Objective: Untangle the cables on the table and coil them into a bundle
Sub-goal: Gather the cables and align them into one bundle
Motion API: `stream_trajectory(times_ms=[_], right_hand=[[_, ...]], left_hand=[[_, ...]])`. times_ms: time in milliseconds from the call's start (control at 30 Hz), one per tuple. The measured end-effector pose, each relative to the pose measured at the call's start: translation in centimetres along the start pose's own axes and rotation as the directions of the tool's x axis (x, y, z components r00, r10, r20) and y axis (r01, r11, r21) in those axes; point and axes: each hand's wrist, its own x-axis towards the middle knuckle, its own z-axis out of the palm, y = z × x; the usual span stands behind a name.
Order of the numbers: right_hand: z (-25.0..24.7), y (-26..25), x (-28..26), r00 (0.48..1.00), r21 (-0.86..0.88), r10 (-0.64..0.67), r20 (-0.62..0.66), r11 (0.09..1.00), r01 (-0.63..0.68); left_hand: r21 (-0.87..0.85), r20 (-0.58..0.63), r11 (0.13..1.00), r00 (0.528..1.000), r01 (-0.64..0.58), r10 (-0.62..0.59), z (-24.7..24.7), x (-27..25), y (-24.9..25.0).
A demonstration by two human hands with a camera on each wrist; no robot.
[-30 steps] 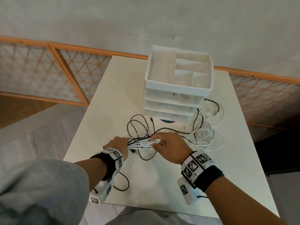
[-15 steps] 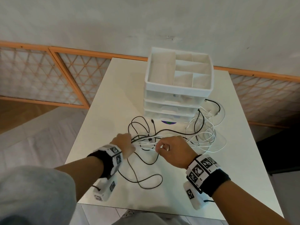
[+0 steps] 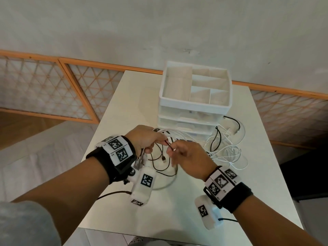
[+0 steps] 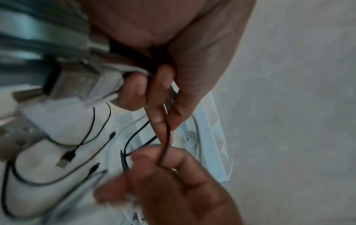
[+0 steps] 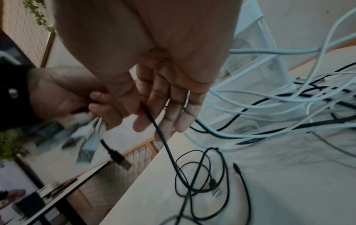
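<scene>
A tangle of black and white cables (image 3: 220, 148) lies on the white table (image 3: 257, 192) in front of the drawer unit. My left hand (image 3: 159, 141) is raised above the table and grips a bunch of cable ends. White USB plugs (image 5: 90, 144) and a black USB plug (image 5: 119, 158) hang below its fist. My right hand (image 3: 171, 150), just to its right, pinches one black cable (image 5: 163, 144) between thumb and forefinger, with its other fingers stretched out. That strand (image 4: 167, 144) runs taut between the two hands. More black loops (image 5: 202, 175) lie slack on the table below.
A white stacked drawer organizer (image 3: 195, 96) with open top compartments stands at the back of the table, and cables trail round its right side. The table's left edge (image 3: 99, 135) is close to my left hand. An orange lattice railing (image 3: 79, 89) runs behind.
Both hands have lifted off the table with the cable ends. The left now holds them bunched with the plugs hanging, and the right has shifted to pinch a single black strand.
</scene>
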Motion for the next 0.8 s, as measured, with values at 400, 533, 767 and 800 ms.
stream_trajectory(times_ms=[400, 533, 767, 800], right_hand=[[-1.5, -0.9, -0.1, 0.988, -0.088, -0.148, 0.053, 0.984, 0.152], [-2.2, -1.7, 0.1, 0.99, -0.031, -0.141, -0.003, 0.99, 0.141], [-7.4, 3.3, -0.4, 0.967, -0.078, 0.056, -0.247, 0.994, -0.078], [-7.9, 4.3, -0.5, 0.966, -0.114, 0.084, -0.245, 0.987, -0.115]], left_hand=[[0.088, 0.22, 0.951, 0.937, -0.295, 0.27, 1.6, -1.4, 1.0], [0.207, 0.23, 0.931, 0.94, -0.302, 0.254, 2.4, -1.8, 0.8], [0.307, 0.075, 0.903, 0.954, -0.3, 0.292, -0.9, -1.8, 1.5], [0.315, 0.028, 0.897, 0.948, -0.309, 0.317, -1.3, -1.5, 1.4]])
